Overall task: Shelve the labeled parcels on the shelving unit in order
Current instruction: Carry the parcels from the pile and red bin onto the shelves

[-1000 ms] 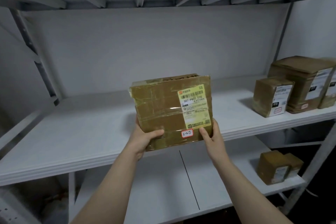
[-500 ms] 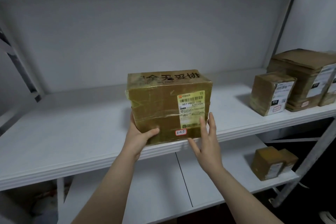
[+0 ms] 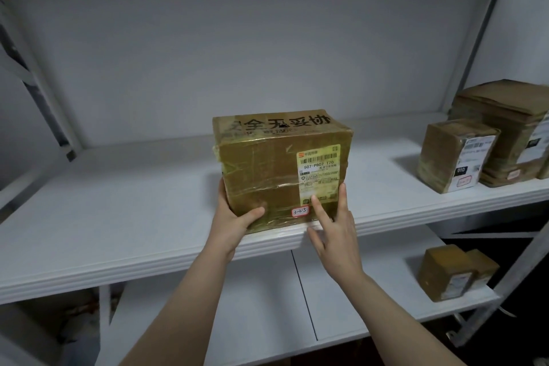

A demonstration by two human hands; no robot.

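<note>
A brown taped parcel (image 3: 267, 169) with a yellow shipping label and a small red-edged tag reading 3-2-5 sits at the front edge of the white middle shelf (image 3: 118, 202). My left hand (image 3: 234, 217) grips its lower left corner, thumb across the front face. With straight fingers, my right hand (image 3: 332, 226) presses against the parcel's lower right front, over the label.
Two more labeled parcels (image 3: 454, 154) (image 3: 511, 128) stand at the right end of the same shelf. On the lower shelf (image 3: 267, 306), two small parcels (image 3: 448, 273) sit at the right. A metal upright (image 3: 511, 270) slants along the right side.
The parcel went from being held tilted in front of the shelf to resting on it. My right hand let go of its grip and now presses flat on the front.
</note>
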